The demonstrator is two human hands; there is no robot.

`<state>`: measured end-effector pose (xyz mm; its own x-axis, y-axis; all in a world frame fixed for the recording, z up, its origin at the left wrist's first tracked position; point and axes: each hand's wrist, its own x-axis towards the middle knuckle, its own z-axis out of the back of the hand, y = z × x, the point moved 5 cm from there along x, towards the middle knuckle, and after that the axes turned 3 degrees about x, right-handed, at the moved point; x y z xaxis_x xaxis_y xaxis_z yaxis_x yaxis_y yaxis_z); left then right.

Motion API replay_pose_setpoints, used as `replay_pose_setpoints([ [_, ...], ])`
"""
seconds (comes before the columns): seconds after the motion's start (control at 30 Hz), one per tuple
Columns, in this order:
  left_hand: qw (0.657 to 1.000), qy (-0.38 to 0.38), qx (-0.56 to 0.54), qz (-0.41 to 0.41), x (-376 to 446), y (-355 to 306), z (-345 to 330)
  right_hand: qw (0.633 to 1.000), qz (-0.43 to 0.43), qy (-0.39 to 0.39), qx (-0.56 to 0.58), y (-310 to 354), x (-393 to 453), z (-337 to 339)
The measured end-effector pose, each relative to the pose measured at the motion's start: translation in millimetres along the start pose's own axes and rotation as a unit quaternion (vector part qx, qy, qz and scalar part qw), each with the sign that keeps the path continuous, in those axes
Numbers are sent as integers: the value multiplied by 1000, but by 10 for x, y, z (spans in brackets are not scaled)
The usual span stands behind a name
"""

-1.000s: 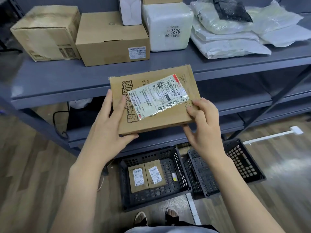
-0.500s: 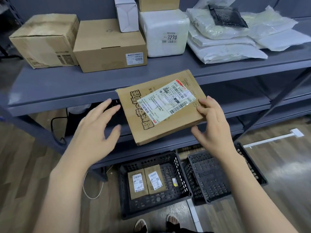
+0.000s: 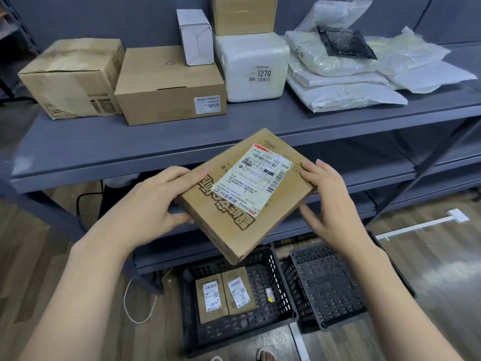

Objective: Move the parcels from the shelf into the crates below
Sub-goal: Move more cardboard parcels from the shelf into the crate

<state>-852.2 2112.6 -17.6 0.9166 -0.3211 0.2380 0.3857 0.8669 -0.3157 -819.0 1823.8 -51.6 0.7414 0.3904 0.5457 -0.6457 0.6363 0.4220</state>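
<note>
Both hands hold the flat parcel point(image 3: 247, 194) in the air before the shelf point(image 3: 104, 149): left hand point(image 3: 153, 201) fingers clamp its left edge, right hand point(image 3: 330, 201) fingers its right. Below them sit two crates point(image 3: 283, 295).

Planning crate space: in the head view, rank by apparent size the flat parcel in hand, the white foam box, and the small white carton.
1. Flat parcel, though it is nearest the camera, so unsure.
2. White foam box.
3. Small white carton, clearly smallest.
</note>
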Motion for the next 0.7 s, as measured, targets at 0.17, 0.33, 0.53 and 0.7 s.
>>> replay_pose_setpoints([
  [0.17, 997, 39, -59, 0, -30, -117, -110, 999, -4, -3, -48, 26, 75, 96],
  [0.33, 998, 11, -56, -2, -49, -221, -163, 998, -24, -7, -59, 24, 134, 84],
  [0.53, 995, -103, -7, -10, -111, -346, -185, 998, -26, -15, -63, 138, 177, 50],
  [0.7, 986, -167, 9, 23, -151, -420, -144, 997, -53, 14, -55, 228, 84, 24],
])
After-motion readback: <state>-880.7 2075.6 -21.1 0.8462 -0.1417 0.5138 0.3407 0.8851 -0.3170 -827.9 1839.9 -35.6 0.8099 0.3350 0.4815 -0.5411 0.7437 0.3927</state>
